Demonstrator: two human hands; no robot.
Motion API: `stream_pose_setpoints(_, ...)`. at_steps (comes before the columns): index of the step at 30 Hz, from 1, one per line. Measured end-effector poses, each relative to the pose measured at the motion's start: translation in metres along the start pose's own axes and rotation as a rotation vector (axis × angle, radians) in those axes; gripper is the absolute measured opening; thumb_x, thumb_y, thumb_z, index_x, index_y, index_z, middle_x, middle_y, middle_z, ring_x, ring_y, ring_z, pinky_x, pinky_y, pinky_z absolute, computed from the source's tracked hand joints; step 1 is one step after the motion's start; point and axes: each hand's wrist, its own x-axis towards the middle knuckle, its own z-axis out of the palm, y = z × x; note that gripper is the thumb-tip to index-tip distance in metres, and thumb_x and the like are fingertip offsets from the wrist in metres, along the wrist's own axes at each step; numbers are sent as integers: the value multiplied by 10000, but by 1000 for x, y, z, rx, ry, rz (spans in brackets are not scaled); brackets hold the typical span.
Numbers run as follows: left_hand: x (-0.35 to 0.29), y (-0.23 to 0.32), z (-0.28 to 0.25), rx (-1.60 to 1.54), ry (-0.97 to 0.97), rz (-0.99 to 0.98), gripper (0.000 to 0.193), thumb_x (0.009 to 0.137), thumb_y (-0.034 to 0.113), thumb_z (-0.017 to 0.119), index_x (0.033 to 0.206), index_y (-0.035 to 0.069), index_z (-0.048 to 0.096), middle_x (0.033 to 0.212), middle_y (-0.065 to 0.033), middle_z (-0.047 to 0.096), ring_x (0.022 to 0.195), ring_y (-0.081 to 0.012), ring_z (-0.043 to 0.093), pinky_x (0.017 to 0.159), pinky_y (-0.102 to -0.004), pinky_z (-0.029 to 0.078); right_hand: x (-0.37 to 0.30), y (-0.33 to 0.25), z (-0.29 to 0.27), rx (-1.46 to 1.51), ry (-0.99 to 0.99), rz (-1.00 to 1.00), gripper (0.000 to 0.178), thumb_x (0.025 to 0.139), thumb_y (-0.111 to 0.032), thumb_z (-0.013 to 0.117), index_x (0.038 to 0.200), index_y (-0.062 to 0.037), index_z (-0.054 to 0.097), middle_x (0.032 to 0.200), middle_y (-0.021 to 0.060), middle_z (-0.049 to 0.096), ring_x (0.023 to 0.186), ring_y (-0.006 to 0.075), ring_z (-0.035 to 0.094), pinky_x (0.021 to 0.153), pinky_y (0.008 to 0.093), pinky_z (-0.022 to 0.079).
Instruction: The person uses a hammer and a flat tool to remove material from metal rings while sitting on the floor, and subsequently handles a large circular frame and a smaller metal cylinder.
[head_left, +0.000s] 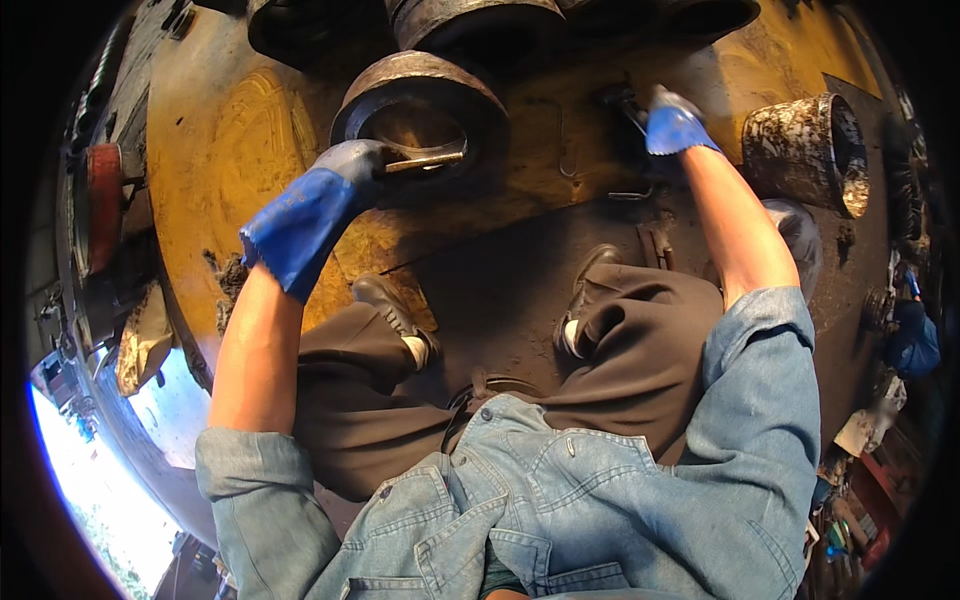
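Note:
My left hand, in a blue glove with a greyed palm, is closed round a short metal bar. The bar lies across the near side of the mouth of a heavy, rusty metal pipe fitting, which has a wide round opening turned towards me. My right hand, gloved alike, is out to the right and slightly blurred. From its fingers a dark-headed tool with a thin shiny shank reaches left; its exact kind does not show. Between the hands a bent metal hook lies on the yellow, grimy sheet.
More dark pipe fittings stand along the far edge. A scabby metal cylinder lies on its side at the right. Beside my right foot is a small bent rod. A red round part stands at the far left.

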Motion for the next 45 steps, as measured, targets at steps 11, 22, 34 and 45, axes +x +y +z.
stream_pose_setpoints(11, -6, 20, -20, -149, -62, -94, 365, 876, 134, 654, 1237, 177, 679, 927, -120, 728, 773, -242, 696, 723, -372, 564, 110, 39, 151, 100, -136, 174, 398, 931, -357, 554, 1223, -103, 650, 1198, 93, 702, 1112, 285, 676, 923, 437, 552)
stream_pose_setpoints(22, -1, 9, -13, -63, -36, -90, 408, 811, 110, 688, 1214, 176, 678, 1011, -149, 719, 937, -316, 693, 836, -412, 548, 127, 8, 125, 59, -176, 197, 531, 755, -389, 786, 1225, -157, 705, 1276, 84, 674, 1213, 310, 622, 947, 517, 505)
stream_pose_setpoints(34, -1, 6, -8, -184, 104, 41, 373, 776, 121, 687, 1147, 164, 704, 1064, -164, 706, 1021, -363, 660, 870, -434, 538, 113, 51, 136, 897, -64, 93, 262, 878, -281, 654, 818, -29, 698, 742, 141, 677, 677, 259, 650, 620, 434, 509)
stream_pose_setpoints(45, -9, -21, 27, -283, 509, 234, 230, 903, 80, 435, 882, -2, 649, 869, -237, 653, 824, -362, 648, 712, -430, 487, -48, 92, -2, 1925, -38, -12, 213, 966, -343, 629, 905, -141, 599, 672, -35, 519, 546, 109, 474, 519, 266, 403)
